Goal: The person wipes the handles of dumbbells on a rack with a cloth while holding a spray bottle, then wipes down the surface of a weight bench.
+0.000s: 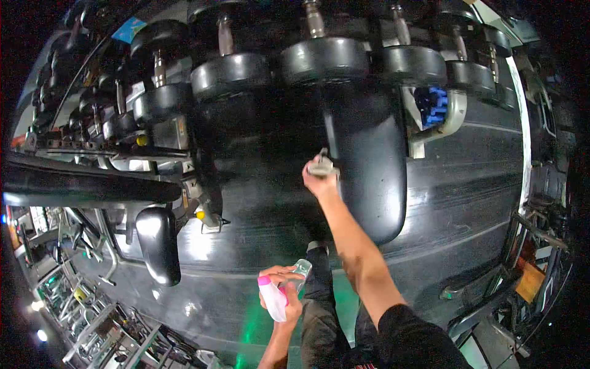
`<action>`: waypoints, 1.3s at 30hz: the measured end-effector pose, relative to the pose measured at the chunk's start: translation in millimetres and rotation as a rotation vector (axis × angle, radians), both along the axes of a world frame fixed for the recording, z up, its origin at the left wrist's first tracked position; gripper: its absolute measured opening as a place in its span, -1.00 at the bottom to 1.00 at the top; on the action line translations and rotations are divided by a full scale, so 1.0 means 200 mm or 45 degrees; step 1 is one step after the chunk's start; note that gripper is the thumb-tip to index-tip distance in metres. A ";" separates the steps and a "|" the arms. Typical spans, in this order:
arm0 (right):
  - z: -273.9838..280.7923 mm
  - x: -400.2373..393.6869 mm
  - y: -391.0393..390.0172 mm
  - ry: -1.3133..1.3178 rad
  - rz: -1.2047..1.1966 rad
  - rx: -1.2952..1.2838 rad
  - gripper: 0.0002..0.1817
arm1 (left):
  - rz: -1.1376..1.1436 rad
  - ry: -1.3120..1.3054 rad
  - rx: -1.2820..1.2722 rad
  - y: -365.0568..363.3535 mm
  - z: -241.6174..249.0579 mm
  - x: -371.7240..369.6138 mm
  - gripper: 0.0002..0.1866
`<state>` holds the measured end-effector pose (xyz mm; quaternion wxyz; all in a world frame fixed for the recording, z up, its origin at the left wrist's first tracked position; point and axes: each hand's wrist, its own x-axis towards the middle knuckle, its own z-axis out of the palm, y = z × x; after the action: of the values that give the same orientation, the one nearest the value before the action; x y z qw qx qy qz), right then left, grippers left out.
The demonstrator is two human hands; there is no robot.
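My left hand [284, 295] is wrapped round a clear spray bottle [302, 269] with a white and pink spray head [275, 299], low in the view near my legs. Further forward, my right hand [321, 176] is closed on a crumpled greyish cloth [322, 166], beside the left edge of a black padded bench [372, 178]. Whether the cloth touches the pad cannot be made out.
A row of black dumbbells [324, 56] runs across the top. Another padded bench [92, 184] and a small black pad [158, 246] stand at the left. Gym machines [98, 320] fill the lower left, and a metal frame [453, 117] is right of the bench.
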<state>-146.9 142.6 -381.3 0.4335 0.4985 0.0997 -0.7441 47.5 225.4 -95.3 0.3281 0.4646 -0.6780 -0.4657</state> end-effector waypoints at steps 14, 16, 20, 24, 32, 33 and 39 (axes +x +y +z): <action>0.48 -0.82 -0.30 3.457 1.413 1.333 -0.73 | 0.131 0.164 0.118 -0.02 -0.10 -0.09 -0.82; 0.42 -0.84 -0.26 3.577 1.469 1.476 -0.70 | 0.052 0.065 0.060 -0.02 -0.10 -0.10 -0.83; 0.37 -0.78 -0.24 3.632 1.646 1.605 -0.63 | 0.059 0.109 0.052 -0.01 -0.07 -0.20 -0.84; 0.42 -0.67 -0.05 3.646 1.625 1.376 -0.59 | 0.071 0.176 0.120 0.02 -0.05 -0.29 -0.84; 0.47 -0.60 0.50 3.899 1.970 0.586 -0.48 | -0.012 0.109 0.096 0.07 -0.03 -0.34 -0.85; 0.48 -0.66 0.46 3.899 1.964 0.584 -0.48 | -0.012 0.106 0.093 0.08 -0.03 -0.35 -0.85; 0.45 -1.03 0.02 3.541 1.722 1.333 -0.66 | -0.054 0.102 0.008 0.08 -0.06 -0.31 -0.84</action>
<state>-353.9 147.0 -291.0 -0.0365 0.5659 -0.8066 0.1669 -13.8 241.2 -107.2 0.3437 0.4322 -0.6724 -0.4929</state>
